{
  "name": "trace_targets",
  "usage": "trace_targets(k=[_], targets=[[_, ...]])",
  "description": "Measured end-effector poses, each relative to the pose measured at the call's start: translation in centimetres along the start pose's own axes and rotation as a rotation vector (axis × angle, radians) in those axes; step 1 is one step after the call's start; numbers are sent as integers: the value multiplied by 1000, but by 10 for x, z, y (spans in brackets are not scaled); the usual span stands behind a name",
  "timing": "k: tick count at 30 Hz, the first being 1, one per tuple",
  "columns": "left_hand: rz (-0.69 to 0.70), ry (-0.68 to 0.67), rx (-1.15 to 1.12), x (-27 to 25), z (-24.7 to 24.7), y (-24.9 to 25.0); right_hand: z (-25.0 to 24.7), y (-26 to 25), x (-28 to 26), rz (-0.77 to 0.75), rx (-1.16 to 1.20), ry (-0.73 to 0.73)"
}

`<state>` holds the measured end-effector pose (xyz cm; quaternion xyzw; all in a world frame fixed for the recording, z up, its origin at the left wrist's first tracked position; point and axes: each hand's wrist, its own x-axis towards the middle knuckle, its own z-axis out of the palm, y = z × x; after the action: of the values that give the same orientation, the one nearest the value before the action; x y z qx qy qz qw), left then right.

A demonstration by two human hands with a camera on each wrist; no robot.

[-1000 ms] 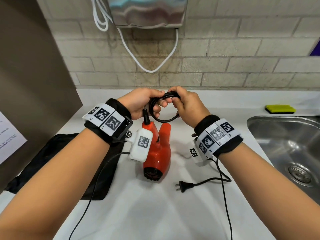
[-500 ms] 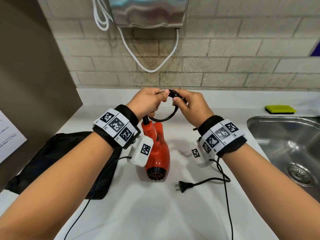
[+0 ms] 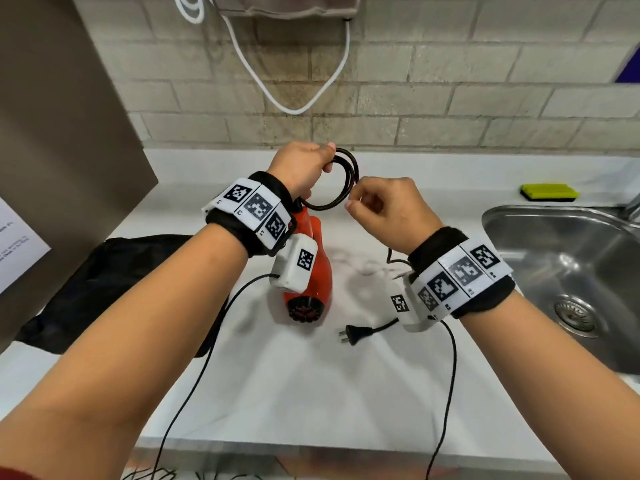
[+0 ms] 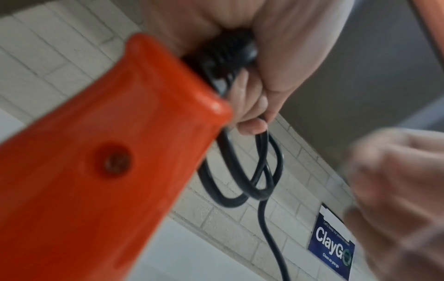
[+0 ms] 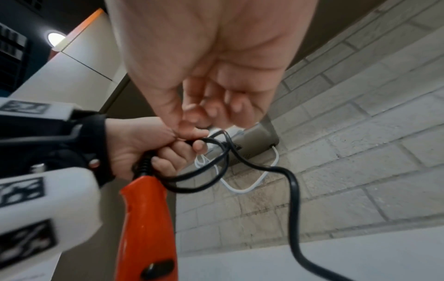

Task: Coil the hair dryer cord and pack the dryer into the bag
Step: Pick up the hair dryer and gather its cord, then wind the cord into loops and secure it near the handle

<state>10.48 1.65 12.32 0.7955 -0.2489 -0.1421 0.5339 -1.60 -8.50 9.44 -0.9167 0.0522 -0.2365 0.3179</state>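
The orange-red hair dryer (image 3: 313,271) (image 4: 96,152) (image 5: 146,218) stands handle-up under my left hand (image 3: 304,164), its rear grille toward me just above the white counter. This hand grips the black cord coil (image 3: 353,174) (image 4: 230,203) (image 5: 190,189) together with the cord's ribbed base. Just right of the coil, my right hand (image 3: 381,209) (image 5: 216,76) has loosely curled fingers that hold nothing. The free cord drops from the coil, passes under the right wrist and ends in the plug (image 3: 349,334) on the counter. The black bag (image 3: 104,289) lies flat at the left.
A steel sink (image 3: 571,271) is sunk into the counter at the right, with a yellow-green sponge (image 3: 549,192) behind it. A white cable (image 3: 294,105) hangs on the brick wall. A brown panel (image 3: 69,133) stands at the left. Thin black wrist-camera wires cross the near counter.
My right hand has let go of the coil and moved slightly right and down. The left hand now holds the coil alone, a little higher. The plug end lies as before.
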Motion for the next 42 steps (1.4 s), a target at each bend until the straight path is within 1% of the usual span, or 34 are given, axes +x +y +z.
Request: trace_targets(k=[2, 5, 7, 10, 13, 16, 20, 22, 24, 27, 31, 32, 33, 37, 39, 42], targets=[[-10, 22, 2, 1, 0, -1, 1, 5, -14, 61, -67, -196], [-14, 40, 11, 1, 0, -1, 12, 26, -34, 196, -188, -542], [-15, 45, 21, -1, 1, -1, 29, 45, -46, 298, -308, -704], [-15, 38, 45, -3, 1, 0, 55, 70, -63, 373, -480, -823], [-21, 37, 46, -4, 2, -1, 67, 78, -73, 337, -566, -879], [-22, 43, 43, -5, 2, -1, 70, 80, -73, 314, -576, -920], [-24, 45, 36, -7, 2, 0, 73, 83, -74, 336, -630, -873], [-23, 45, 37, -7, 2, 0, 68, 80, -75, 316, -648, -847], [-20, 44, 36, -7, 2, -1, 53, 67, -68, 292, -555, -775], [-16, 50, 48, -7, 2, -2, 21, 44, -57, 247, -315, -546], [-9, 63, 59, -6, -1, -4, -3, 23, -51, 107, -120, -85], [-5, 57, 66, -6, -1, -4, -5, 19, -48, 86, -87, -4], [-2, 47, 75, -7, -1, -4, -6, 15, -44, 80, -79, 40], [27, 28, 77, -9, 3, -2, -2, 5, -26, 53, -188, 72], [57, 39, 110, -8, 4, -1, 2, 1, -19, 66, -246, 106], [93, 37, 170, -8, 4, 0, 9, -6, -9, 69, -219, 192]])
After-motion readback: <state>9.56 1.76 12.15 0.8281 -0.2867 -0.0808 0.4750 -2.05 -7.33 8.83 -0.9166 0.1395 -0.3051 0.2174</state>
